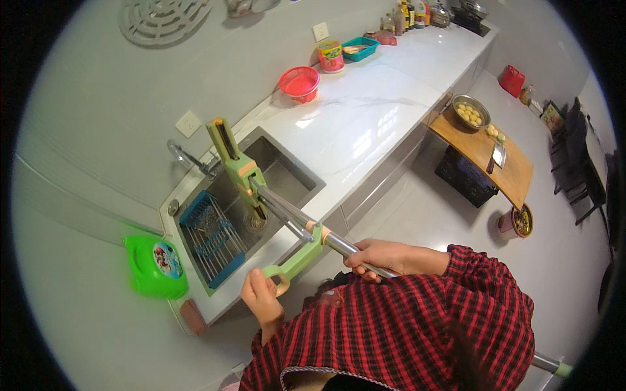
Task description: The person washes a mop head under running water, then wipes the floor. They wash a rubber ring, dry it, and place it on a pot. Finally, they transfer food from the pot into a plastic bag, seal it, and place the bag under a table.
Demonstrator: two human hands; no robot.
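Note:
A green sponge mop's folding head [243,175] hangs over the grey sink [296,178], tilted. My right hand [381,258] is closed around the mop's metal pole [342,244], close to my body. My left hand [263,299] grips the ring end of the green squeeze lever [301,261], which joins the pole by a collar. Thin metal rods run from that collar to the head. Beneath the head, a round drain [257,224] shows in the sink floor. The pole's far end [552,364] comes out behind my checked sleeve.
A blue-ended drying rack [215,239] spans the sink's left part beside the faucet [190,159]. A green detergent jug [155,268] and a brown sponge [193,316] stand left. A red basket [300,84] sits on the counter. Right, a wooden board [516,168] holds a cleaver [499,155].

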